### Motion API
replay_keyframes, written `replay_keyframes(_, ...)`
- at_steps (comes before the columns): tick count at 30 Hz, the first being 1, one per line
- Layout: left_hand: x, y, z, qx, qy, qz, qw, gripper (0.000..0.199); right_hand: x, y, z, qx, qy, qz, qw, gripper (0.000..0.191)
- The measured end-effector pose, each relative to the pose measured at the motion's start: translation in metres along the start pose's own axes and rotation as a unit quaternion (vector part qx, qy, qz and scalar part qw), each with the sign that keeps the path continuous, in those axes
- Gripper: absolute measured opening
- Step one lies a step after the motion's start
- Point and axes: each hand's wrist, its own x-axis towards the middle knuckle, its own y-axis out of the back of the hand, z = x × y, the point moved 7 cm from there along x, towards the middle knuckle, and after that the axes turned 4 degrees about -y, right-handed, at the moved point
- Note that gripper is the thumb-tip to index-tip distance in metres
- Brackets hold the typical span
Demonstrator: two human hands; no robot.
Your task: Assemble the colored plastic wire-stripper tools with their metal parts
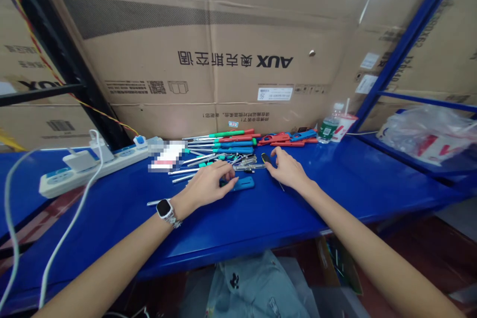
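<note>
My left hand [211, 180], with a watch [164, 208] on its wrist, has curled fingers over a blue flat handle piece [244, 183] on the blue table. Whether it grips that piece is unclear. My right hand [285, 166] is closed on a small black and yellow tool [265, 158], near the thin clear and metal pieces [257, 166]. Behind both hands lie screwdrivers with green [227, 134], red and blue [234, 150] handles, their metal shafts pointing left.
Red and blue handle pieces [278, 138] lie at the back, beside a bottle [328, 129] and a cup [343, 126]. A white power strip [97, 171] with cables stands left. Cardboard [231, 10] rises behind the table [238, 228].
</note>
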Motion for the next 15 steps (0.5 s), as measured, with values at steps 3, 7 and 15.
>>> replay_keyframes(3,0.015,-0.011,0.007,0.012,-0.028,-0.056,0.998,0.023,0.003,-0.008,0.011,-0.045,-0.040,-0.032,0.998,0.034)
replay_keyframes(7,0.026,-0.020,0.011,0.036,-0.044,-0.110,0.992,0.033,0.007,-0.007,0.013,-0.050,-0.053,-0.026,0.997,0.021)
replay_keyframes(15,0.005,-0.011,-0.004,0.009,-0.021,-0.119,0.993,0.036,0.018,-0.007,-0.035,0.457,0.046,-0.092,0.884,0.033)
